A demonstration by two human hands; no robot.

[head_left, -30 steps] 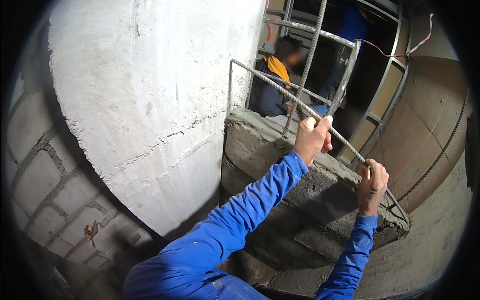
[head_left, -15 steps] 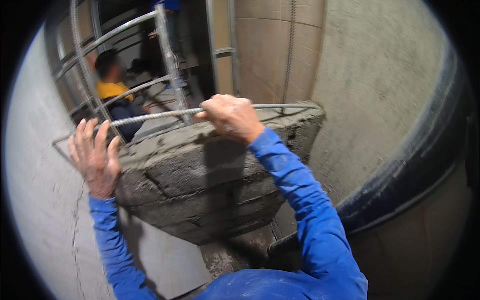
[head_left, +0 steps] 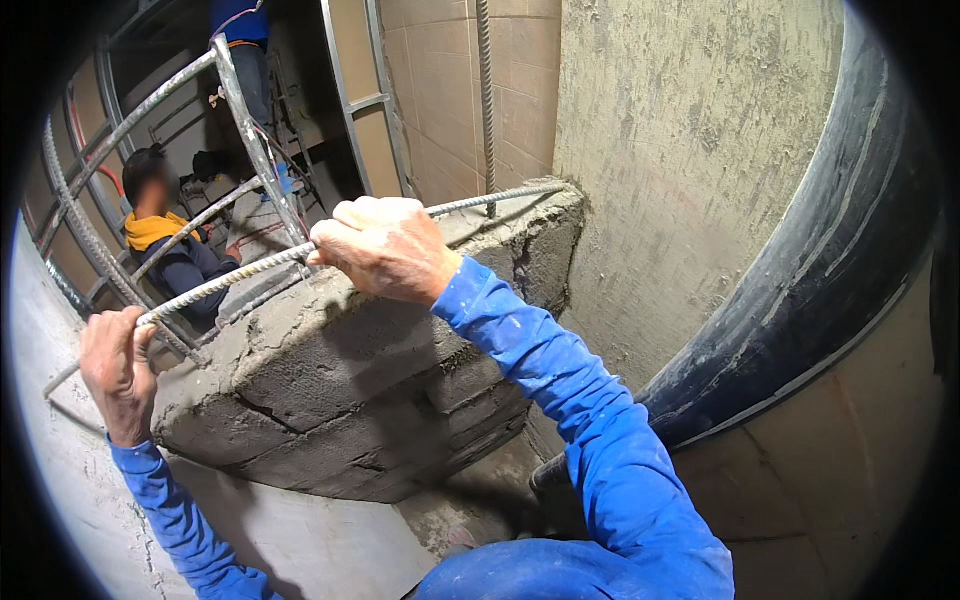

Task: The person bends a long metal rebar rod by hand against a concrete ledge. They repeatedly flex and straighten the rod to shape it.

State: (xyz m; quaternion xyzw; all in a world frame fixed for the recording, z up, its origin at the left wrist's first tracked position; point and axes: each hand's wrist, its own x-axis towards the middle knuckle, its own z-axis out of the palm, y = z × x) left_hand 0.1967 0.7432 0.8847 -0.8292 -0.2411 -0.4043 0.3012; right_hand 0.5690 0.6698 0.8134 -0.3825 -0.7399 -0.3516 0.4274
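A ribbed steel rebar (head_left: 235,278) lies lengthwise over the top of a low block wall (head_left: 330,390), which is coated in grey mortar. My right hand (head_left: 385,247) is closed around the middle of the bar. Near its left end, my left hand (head_left: 116,372) also wraps it, with the fingers curled over the steel. The bar's right end rests by the plastered wall. Its far left end, bent or joined to another rod, shows beyond my left hand. An upright rebar (head_left: 487,110) rises behind the wall's right part.
Scaffold framing (head_left: 245,130) stands beyond the wall at left. Behind it a person in a yellow-and-dark top (head_left: 160,230) sits, and another in blue (head_left: 245,50) stands. A thick black pipe (head_left: 790,290) curves along the right. A plastered wall (head_left: 690,150) adjoins the block wall.
My left hand, open with fingers spread before, has closed on the rebar. My right hand keeps its grip. The view has shifted, so the wall and bar sit further left.
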